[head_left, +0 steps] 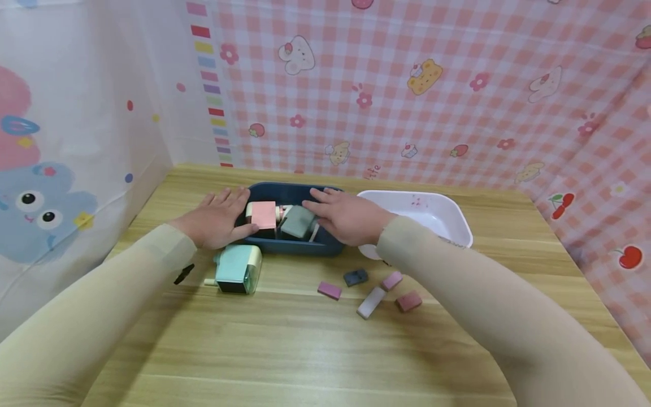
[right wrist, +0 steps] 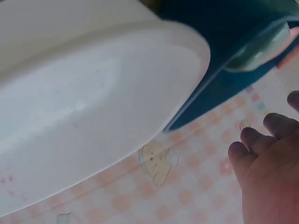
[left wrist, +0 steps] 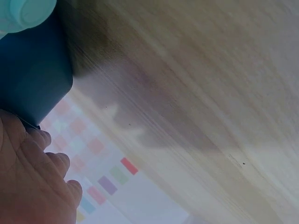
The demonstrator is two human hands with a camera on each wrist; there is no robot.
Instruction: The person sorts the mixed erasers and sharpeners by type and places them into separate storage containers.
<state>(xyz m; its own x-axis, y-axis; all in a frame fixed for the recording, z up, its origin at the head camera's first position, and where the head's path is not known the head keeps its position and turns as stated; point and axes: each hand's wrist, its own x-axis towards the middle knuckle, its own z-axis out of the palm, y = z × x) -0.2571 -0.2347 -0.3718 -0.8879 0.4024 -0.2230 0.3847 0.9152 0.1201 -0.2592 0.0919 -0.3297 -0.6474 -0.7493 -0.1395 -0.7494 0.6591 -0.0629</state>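
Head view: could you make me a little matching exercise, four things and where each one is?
Things:
1. Pink sharpener
2. White eraser
3. Mint sharpener
4. White tray

Places:
A. Among other erasers
B. Beside the blue tray's right end
C. Inside the blue tray
D. On the table, in front of the blue tray's left end

Pairs: 1-C, 2-A, 3-D, 4-B

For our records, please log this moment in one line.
left hand: at left end of navy oblong bin; right hand: over its right end; inside: pink boxy sharpener, grey-green boxy sharpener
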